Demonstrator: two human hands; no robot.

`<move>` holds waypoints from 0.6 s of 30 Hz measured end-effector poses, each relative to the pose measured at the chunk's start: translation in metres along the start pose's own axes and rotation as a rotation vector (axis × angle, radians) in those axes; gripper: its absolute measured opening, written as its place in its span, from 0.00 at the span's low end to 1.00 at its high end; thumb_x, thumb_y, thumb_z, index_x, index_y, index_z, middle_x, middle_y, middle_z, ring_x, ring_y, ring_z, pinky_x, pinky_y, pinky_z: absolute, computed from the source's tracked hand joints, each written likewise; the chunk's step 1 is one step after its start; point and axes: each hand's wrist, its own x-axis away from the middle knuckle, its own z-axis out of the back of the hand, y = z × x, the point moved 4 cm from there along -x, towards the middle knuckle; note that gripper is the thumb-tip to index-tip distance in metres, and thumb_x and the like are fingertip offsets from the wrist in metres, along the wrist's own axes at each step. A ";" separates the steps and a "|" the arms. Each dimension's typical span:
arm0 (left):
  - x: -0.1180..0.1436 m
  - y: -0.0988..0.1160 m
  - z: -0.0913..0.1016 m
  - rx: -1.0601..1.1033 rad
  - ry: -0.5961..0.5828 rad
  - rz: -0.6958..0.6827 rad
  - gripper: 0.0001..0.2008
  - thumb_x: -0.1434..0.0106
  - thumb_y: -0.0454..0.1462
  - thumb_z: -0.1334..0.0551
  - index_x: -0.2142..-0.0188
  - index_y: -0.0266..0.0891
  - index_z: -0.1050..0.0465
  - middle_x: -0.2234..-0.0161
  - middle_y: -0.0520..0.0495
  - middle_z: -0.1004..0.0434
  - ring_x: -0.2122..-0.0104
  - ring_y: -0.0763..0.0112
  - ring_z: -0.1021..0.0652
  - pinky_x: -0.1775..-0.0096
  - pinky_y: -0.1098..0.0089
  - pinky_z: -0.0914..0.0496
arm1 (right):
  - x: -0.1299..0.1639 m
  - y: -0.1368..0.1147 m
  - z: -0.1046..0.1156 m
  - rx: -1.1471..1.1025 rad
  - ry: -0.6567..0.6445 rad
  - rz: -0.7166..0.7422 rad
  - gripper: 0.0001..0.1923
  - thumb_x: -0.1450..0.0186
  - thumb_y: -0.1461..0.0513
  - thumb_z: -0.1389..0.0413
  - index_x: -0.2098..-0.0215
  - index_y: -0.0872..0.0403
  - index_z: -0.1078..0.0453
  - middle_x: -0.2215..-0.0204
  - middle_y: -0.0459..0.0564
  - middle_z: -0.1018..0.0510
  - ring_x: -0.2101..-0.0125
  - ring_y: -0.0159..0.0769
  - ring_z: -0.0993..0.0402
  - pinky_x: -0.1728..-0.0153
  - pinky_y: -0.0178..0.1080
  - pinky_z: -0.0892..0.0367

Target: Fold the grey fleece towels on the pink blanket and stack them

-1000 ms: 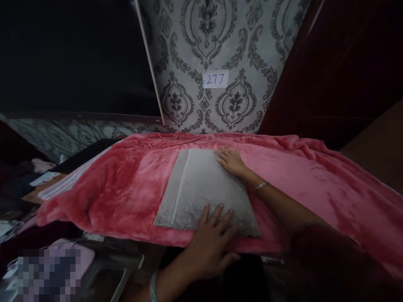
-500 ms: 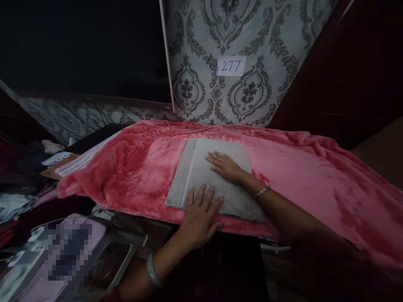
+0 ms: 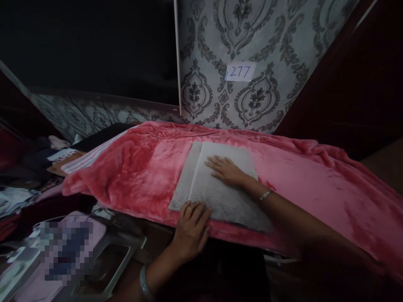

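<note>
Lying flat on a pink blanket (image 3: 132,176), a grey folded cloth (image 3: 220,197) is seen near the middle of the view, its long edges running away from the camera. The right hand (image 3: 225,170) is laid palm down on the cloth's far half, fingers spread and pointed left; nothing is grasped, the hand is just pressed flat. A thin bracelet (image 3: 265,195) is worn at that wrist. The left hand (image 3: 190,226) is placed at the cloth's near left corner, fingers stretched over the near edge, palm over the blanket's front edge; whether the edge is pinched cannot be told, no closed grasp is seen. A pale bangle (image 3: 144,282) is worn on the left wrist. A narrower strip of the cloth is shown along its left side, marked off by a fold line. The blanket is draped over a raised surface and hangs off its front. Patterned grey wallpaper (image 3: 220,42) is seen behind, with a small label (image 3: 240,71) reading 277 stuck to it. Dark clutter and loose fabrics (image 3: 19,197) are piled at the left, and a blurred patch sits at the lower left.
</note>
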 end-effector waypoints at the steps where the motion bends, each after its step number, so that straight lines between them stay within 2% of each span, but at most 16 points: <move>1: -0.004 0.000 0.005 0.015 0.000 -0.001 0.18 0.34 0.33 0.42 0.46 0.36 0.27 0.49 0.40 0.23 0.48 0.58 0.27 0.43 0.53 0.35 | -0.007 0.012 0.007 0.019 0.018 -0.113 0.29 0.25 0.51 0.56 0.27 0.46 0.50 0.28 0.52 0.57 0.29 0.54 0.63 0.34 0.64 0.59; 3: -0.013 -0.002 0.016 0.059 0.022 -0.007 0.15 0.34 0.31 0.44 0.49 0.36 0.26 0.52 0.41 0.21 0.52 0.60 0.25 0.46 0.56 0.32 | -0.015 0.021 0.017 0.045 0.071 -0.200 0.30 0.25 0.52 0.56 0.27 0.47 0.50 0.27 0.54 0.59 0.29 0.56 0.64 0.35 0.65 0.58; 4: -0.019 -0.004 0.020 0.077 0.039 -0.017 0.14 0.34 0.30 0.45 0.51 0.36 0.26 0.54 0.41 0.21 0.53 0.61 0.25 0.48 0.57 0.31 | -0.017 0.017 0.020 0.051 0.091 -0.159 0.30 0.25 0.51 0.56 0.27 0.47 0.50 0.27 0.53 0.60 0.29 0.55 0.65 0.34 0.65 0.59; 7: -0.034 -0.011 0.019 0.054 0.032 -0.049 0.15 0.33 0.30 0.46 0.49 0.36 0.27 0.52 0.41 0.21 0.50 0.61 0.24 0.47 0.59 0.31 | -0.019 -0.011 0.012 0.028 0.057 0.124 0.30 0.25 0.48 0.56 0.27 0.43 0.50 0.27 0.49 0.56 0.29 0.51 0.65 0.33 0.63 0.62; 9: -0.039 -0.015 0.005 -0.044 -0.045 -0.066 0.18 0.34 0.33 0.44 0.45 0.37 0.29 0.45 0.39 0.24 0.44 0.56 0.27 0.45 0.55 0.31 | -0.022 -0.023 0.002 -0.018 -0.002 0.260 0.30 0.25 0.46 0.58 0.27 0.41 0.51 0.28 0.47 0.54 0.29 0.48 0.64 0.33 0.62 0.64; 10: -0.038 -0.017 -0.003 -0.105 -0.082 -0.071 0.20 0.34 0.35 0.42 0.43 0.36 0.30 0.43 0.37 0.26 0.42 0.53 0.28 0.45 0.53 0.32 | -0.026 -0.022 -0.001 -0.040 -0.019 0.283 0.30 0.24 0.45 0.59 0.27 0.41 0.52 0.28 0.47 0.54 0.29 0.47 0.64 0.33 0.61 0.64; 14: -0.026 -0.022 -0.030 -0.268 -0.130 -0.091 0.28 0.39 0.37 0.39 0.39 0.35 0.34 0.38 0.34 0.32 0.38 0.46 0.32 0.43 0.49 0.33 | -0.057 0.011 -0.003 -0.068 -0.010 0.172 0.31 0.24 0.45 0.61 0.27 0.41 0.54 0.27 0.46 0.56 0.29 0.47 0.65 0.32 0.60 0.63; 18: -0.014 -0.028 -0.040 -0.277 -0.098 -0.101 0.31 0.42 0.37 0.39 0.38 0.38 0.35 0.36 0.36 0.34 0.35 0.48 0.36 0.41 0.51 0.36 | -0.093 0.049 0.001 -0.042 0.009 0.054 0.30 0.24 0.47 0.62 0.27 0.43 0.53 0.27 0.47 0.58 0.29 0.49 0.66 0.32 0.59 0.62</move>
